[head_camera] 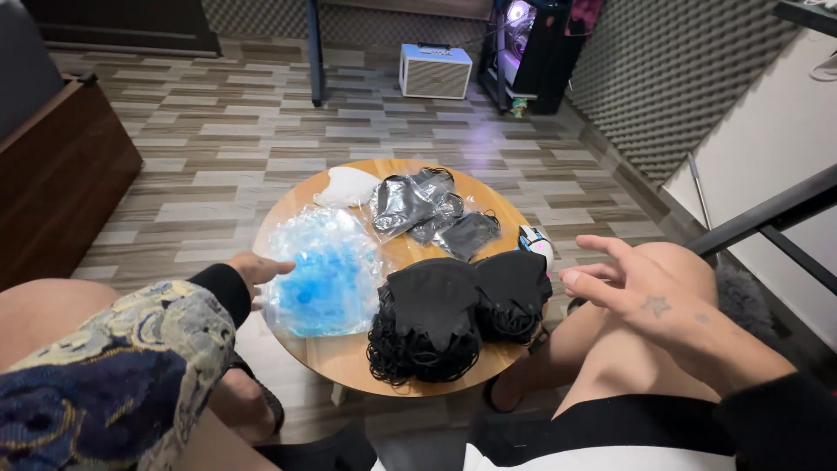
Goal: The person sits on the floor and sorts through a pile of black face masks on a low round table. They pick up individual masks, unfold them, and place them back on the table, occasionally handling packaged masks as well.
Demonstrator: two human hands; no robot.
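— Entry one: what sort of place are we sitting in?

— We are sitting in a home room doubling as a studio. We are noting wood-pattern plank flooring point(227, 139), grey acoustic foam point(671, 78) lining the walls, a small white amplifier point(435, 71) standing on the floor, a computer tower point(523, 44) glowing purple, a low round wooden table point(349, 353), and a dark wooden cabinet point(52, 174).

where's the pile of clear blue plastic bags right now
In the head view the pile of clear blue plastic bags lies on the left of the round wooden table, beside the left hand.
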